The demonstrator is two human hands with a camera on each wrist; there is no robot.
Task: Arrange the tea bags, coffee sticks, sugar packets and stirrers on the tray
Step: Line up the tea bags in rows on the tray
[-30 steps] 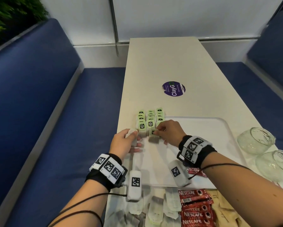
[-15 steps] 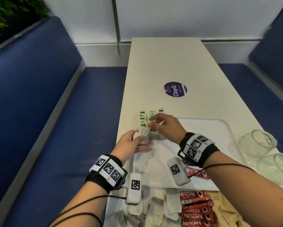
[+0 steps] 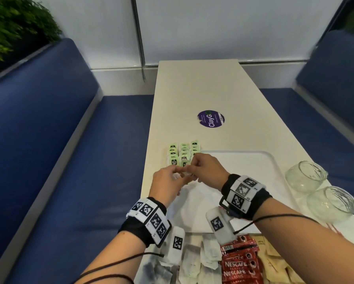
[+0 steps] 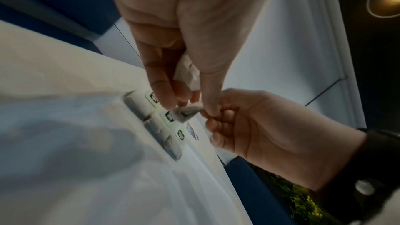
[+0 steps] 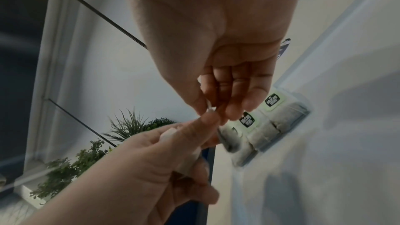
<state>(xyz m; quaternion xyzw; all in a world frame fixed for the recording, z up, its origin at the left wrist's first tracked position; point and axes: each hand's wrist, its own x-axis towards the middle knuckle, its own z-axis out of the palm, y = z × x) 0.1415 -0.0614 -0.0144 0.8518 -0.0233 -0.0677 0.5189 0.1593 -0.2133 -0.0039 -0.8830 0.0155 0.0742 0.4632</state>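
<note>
While the tea bags are only partly laid out, the left hand (image 3: 167, 184) grips a small crumpled white bunch, probably tea bags, against its palm, and its thumb and forefinger meet the right hand (image 3: 204, 169) over a single tea bag (image 4: 186, 112). The right hand pinches what looks like that bag's tag or string between thumb and fingertips. Both hands hover just above the near end of the rows (image 3: 183, 153), which sit in three columns at the far left corner of the tray (image 3: 270, 158).

My guess is the step in hand is passing one bag across to extend a row. Next comes a clean release by the left hand, then setting the bag down square against the last one without nudging the neighbours.

Further right, two glasses (image 3: 307, 176) stand on the table (image 3: 192, 89).

At the near edge, loose tea bags (image 3: 192, 261), coffee sticks (image 3: 239, 261) and brown packets (image 3: 274, 263) are cut off by the frame. Stirrers I cannot make out. How many bags the left hand holds is hidden by its fingers.
</note>
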